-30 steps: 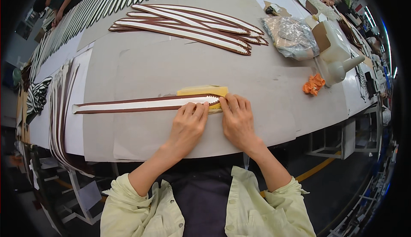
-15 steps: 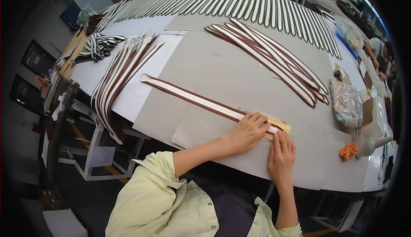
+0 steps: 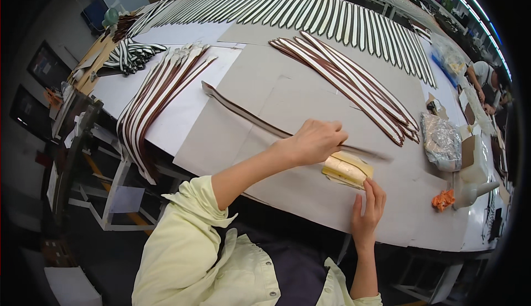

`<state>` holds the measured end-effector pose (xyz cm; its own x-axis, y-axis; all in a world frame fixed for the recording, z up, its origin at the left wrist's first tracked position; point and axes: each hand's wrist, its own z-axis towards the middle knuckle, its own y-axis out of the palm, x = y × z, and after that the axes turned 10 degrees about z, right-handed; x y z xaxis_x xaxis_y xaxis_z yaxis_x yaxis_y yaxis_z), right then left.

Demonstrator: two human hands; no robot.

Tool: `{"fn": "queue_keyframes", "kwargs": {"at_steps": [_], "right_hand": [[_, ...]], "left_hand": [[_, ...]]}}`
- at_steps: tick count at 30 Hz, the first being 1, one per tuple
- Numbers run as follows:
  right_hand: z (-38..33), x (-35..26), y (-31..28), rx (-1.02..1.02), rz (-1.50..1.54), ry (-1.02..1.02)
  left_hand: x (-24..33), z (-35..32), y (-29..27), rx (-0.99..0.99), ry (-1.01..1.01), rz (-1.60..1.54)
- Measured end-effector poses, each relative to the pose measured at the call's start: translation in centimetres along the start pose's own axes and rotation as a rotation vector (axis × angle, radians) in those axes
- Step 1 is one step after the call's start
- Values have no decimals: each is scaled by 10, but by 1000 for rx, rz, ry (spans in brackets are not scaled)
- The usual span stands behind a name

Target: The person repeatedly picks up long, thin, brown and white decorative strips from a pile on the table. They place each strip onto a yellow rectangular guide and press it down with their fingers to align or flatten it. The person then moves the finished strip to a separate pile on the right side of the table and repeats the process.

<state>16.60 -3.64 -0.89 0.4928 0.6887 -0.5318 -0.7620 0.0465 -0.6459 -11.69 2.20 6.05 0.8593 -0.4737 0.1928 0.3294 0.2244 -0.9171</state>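
Observation:
My left hand (image 3: 314,142) is closed round a long brown leather strap (image 3: 249,118), lifted off the table and tilted on edge. The strap's far end reaches up to the left, and its blurred near end sticks out to the right of the fist. Under it lies a yellow pad (image 3: 345,169) with worn, layered edges and a curved outline on top. My right hand (image 3: 367,215) rests by the pad's near right corner, fingers stretched and touching it, thumb apart, nothing held.
A pile of brown-and-white straps (image 3: 348,85) lies beyond my hands, another bundle (image 3: 163,101) at the left. A row of dark-and-white straps (image 3: 332,18) spans the far side. At right are a plastic-wrapped bundle (image 3: 441,140), a white bottle (image 3: 470,194) and orange crumpled material (image 3: 443,200).
My left hand has picked the strap up from the yellow pad and turned it on edge, uncovering the pad. My right hand has let go of the strap and drawn slightly back.

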Motion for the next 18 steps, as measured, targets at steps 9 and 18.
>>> {"fn": "queue_keyframes", "kwargs": {"at_steps": [9, 18], "right_hand": [[116, -59, 31, 142, 483, 81], [58, 1, 4, -177, 880, 476]], "left_hand": [[42, 69, -221, 986, 52, -703], [-138, -80, -118, 1385, -878, -729]]}}
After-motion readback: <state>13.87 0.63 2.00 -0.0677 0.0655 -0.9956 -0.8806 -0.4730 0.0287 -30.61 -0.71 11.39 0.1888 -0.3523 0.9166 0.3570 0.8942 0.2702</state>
